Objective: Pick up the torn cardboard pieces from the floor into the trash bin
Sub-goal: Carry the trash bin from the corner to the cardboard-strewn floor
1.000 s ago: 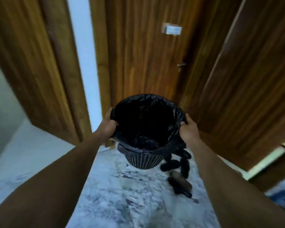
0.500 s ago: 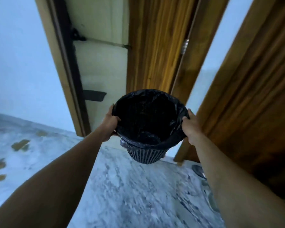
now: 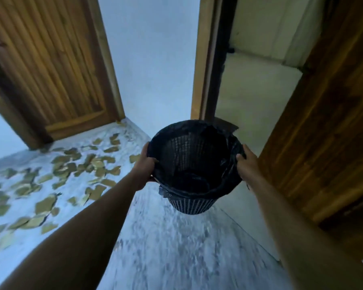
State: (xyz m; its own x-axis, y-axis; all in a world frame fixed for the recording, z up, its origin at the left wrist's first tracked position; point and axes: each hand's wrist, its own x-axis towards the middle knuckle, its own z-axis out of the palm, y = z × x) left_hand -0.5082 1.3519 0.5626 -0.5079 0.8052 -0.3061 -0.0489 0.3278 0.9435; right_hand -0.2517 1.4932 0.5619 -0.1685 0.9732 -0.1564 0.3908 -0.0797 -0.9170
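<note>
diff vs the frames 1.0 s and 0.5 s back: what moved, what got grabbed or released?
The view swung left: the wooden door that filled the frame a second ago now sits at the right edge, and the torn cardboard pieces on the floor came into sight at left. Nothing was grabbed or released. Unchanged: left hand and right hand grip opposite sides of the lined trash bin, carried off the floor.

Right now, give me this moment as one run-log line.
stage: carrying trash bin | left hand: grip on rim | right hand: grip on rim | cardboard pieces: scattered on floor, left | bin: looks empty
</note>
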